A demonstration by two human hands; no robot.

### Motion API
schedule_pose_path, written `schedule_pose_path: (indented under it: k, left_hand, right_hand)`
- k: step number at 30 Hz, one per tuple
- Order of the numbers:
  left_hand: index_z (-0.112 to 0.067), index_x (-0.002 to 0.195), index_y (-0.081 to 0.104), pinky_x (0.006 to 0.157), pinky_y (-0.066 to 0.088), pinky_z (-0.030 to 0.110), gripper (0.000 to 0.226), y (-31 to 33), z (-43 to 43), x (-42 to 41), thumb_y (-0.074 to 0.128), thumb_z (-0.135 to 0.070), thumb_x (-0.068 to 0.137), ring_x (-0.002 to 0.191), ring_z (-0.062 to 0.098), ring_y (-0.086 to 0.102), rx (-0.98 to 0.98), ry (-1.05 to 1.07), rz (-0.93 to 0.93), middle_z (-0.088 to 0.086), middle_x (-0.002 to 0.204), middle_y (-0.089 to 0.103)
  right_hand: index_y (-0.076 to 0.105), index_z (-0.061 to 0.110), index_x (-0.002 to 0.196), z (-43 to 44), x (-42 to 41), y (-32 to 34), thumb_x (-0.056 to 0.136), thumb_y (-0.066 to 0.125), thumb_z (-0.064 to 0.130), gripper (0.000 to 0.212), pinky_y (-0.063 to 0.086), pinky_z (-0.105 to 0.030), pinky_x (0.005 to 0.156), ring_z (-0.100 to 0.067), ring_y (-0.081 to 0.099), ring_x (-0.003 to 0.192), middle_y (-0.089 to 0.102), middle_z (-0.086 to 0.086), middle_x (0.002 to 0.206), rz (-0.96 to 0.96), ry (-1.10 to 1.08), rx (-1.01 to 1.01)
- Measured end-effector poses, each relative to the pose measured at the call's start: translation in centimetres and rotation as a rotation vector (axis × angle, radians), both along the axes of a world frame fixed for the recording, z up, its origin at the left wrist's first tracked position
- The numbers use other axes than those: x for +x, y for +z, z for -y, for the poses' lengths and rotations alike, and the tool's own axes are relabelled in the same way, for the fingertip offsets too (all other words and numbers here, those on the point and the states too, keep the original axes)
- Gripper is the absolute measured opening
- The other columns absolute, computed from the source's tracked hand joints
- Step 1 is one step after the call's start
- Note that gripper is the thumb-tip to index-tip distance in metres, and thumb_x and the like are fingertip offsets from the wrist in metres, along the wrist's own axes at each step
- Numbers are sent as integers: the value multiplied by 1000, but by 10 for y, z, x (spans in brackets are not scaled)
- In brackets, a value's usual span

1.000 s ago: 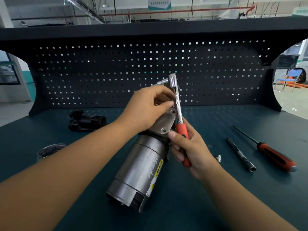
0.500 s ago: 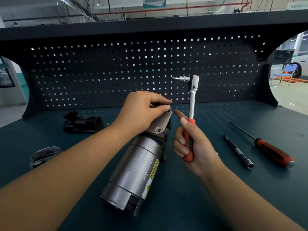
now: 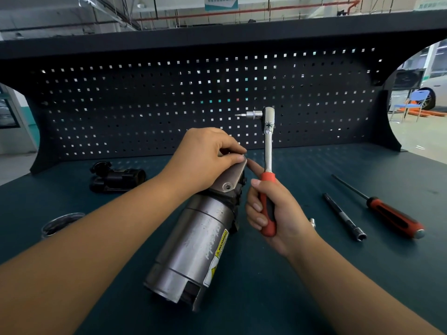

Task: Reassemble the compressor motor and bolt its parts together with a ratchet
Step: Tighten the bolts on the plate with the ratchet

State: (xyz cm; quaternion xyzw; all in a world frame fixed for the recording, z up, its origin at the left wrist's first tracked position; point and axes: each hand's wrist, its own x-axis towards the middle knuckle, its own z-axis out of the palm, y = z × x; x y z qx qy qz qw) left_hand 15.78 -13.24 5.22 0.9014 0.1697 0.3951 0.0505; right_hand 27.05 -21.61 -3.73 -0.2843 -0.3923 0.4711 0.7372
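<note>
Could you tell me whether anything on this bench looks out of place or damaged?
Nothing looks damaged or spilled. The motor lies on its side, its far end under the left hand. The right hand holds the ratchet upright, its bit in mid-air, on no bolt. One small socket lies loose beside that wrist.

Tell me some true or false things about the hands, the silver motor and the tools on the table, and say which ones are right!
1. The right hand holds the ratchet by its red handle. True.
2. The ratchet's tip is pushed onto the motor. False: it is up in the air, clear of the motor.
3. The left hand grips the motor's top end. True.
4. The screwdriver lies left of the motor. False: it lies on the right, past the black extension bar.
</note>
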Motion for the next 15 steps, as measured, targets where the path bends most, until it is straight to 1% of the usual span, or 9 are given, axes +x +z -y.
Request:
schedule_pose_path:
  k: [3, 5, 7, 10, 13, 15]
  left_hand:
    - [-16, 94, 76, 68, 35, -1, 13, -1, 2, 3, 72, -17, 81, 73, -3, 53, -29, -3, 7, -8, 87, 62]
    - [-18, 95, 75, 69, 33, -2, 14, -2, 3, 4, 72, -17, 82, 73, -8, 51, -42, 8, 10, -13, 85, 57]
    - [-19, 95, 75, 70, 33, -2, 14, -4, 4, 5, 71, -17, 82, 75, -7, 52, -49, 27, 15, -16, 83, 56]
    - [-19, 94, 75, 70, 35, -1, 14, -6, 7, 7, 73, -21, 80, 76, -2, 55, -66, 47, 44, -14, 82, 58]
    - [-18, 94, 75, 69, 34, -3, 15, -9, 8, 9, 73, -23, 80, 72, -8, 51, -73, 62, 88, -15, 80, 56]
    - [-19, 94, 75, 69, 34, -3, 14, -10, 9, 10, 73, -21, 81, 72, -9, 51, -80, 67, 106, -16, 79, 55]
  right_hand:
    - [47, 22, 133, 0, 0, 0, 86, 49, 13, 47, 30, -18, 34, -7, 31, 32, 36, 0, 50, -2, -5, -1]
    - [48, 22, 132, 1, 0, 0, 88, 48, 12, 45, 30, -18, 34, -7, 30, 32, 36, 0, 50, -1, -13, 0]
    - [48, 22, 132, 2, 0, 1, 91, 46, 11, 43, 30, -18, 35, -8, 30, 33, 36, 0, 50, 0, -15, -2]
    - [49, 21, 131, 2, 0, 1, 91, 45, 11, 41, 30, -18, 35, -8, 30, 32, 36, 0, 50, 7, -14, -5]
    - [52, 22, 128, 3, -1, 3, 85, 51, 14, 44, 31, -18, 34, -7, 30, 32, 35, 0, 51, 16, -3, 1]
    - [53, 23, 127, 3, -1, 2, 88, 49, 12, 41, 31, -18, 35, -7, 31, 32, 36, 0, 51, 25, 0, 7]
